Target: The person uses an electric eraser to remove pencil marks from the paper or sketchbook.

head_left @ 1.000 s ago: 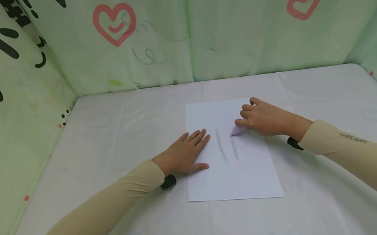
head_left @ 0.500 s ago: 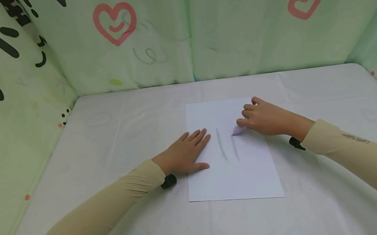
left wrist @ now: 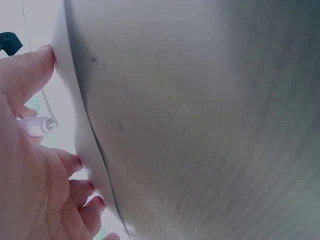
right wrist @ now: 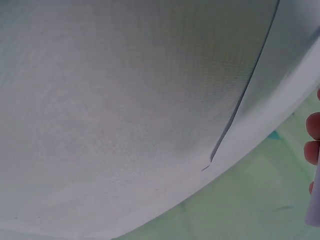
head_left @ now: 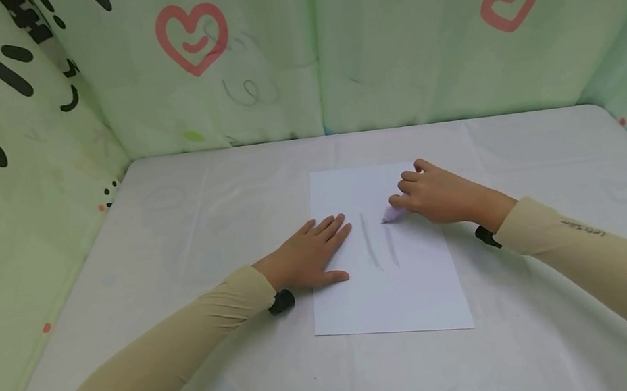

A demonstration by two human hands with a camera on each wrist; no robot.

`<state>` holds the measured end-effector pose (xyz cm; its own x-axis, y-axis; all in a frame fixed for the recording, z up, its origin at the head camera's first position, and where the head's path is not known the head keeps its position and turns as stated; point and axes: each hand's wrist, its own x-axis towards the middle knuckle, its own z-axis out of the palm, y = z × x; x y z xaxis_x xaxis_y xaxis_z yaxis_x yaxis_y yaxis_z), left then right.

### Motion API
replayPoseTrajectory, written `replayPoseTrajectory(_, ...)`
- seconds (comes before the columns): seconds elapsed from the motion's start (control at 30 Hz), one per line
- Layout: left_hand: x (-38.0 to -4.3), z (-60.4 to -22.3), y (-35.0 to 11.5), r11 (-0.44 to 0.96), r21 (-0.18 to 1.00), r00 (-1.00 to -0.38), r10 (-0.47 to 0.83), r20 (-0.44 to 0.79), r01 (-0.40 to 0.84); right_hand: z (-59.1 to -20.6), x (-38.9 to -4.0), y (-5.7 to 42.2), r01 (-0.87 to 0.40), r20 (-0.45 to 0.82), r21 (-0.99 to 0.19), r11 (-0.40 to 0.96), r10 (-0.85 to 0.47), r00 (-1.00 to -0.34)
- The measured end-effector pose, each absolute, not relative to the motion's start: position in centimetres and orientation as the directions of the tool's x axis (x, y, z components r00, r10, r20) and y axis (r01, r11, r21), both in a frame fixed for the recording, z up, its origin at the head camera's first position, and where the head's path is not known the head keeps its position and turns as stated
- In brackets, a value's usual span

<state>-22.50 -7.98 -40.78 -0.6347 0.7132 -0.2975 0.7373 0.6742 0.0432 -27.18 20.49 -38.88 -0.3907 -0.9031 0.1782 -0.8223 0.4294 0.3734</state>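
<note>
A sheet of white paper [head_left: 389, 306] lies on the cloth-covered table, bearing two faint grey strokes side by side. On its left edge rests my left hand [head_left: 308, 258], palm down with fingers spread straight. My right hand [head_left: 439, 193] grips a lilac pen [head_left: 393, 213] over the paper's right half. The pen's tip is right at the upper end of the right-hand stroke. In the left wrist view, the pointed end of the pen [left wrist: 40, 126] shows beyond my left thumb and fingers. Only fingertips [right wrist: 313, 126] and part of the pen's barrel appear at the right wrist view's edge.
The white tablecloth [head_left: 245, 384] has soft creases and surrounds the paper. Light green curtains [head_left: 393, 73] with printed hearts and black characters stand at the back and both sides. A dark wrist-camera strap [head_left: 281, 302] shows under each sleeve cuff.
My right hand has shifted very slightly left and away from me with the pen. My left hand and the paper keep their places, and the two strokes look the same.
</note>
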Motion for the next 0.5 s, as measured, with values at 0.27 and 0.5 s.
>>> replayPoseTrajectory(0.27,-22.46,-40.70,-7.93,0.679,0.037,-0.639,0.706,-0.304,0.733,-38.59,-26.63,20.97,-0.819,0.163,0.379,0.430,-0.903,-0.399)
replayPoseTrajectory(0.5,-22.51,-40.82,-7.85,0.680,0.032,-0.639,0.703,-0.312,0.733,-38.72,-26.64,21.16,-0.824,0.180,0.383,0.417,-0.909,-0.376)
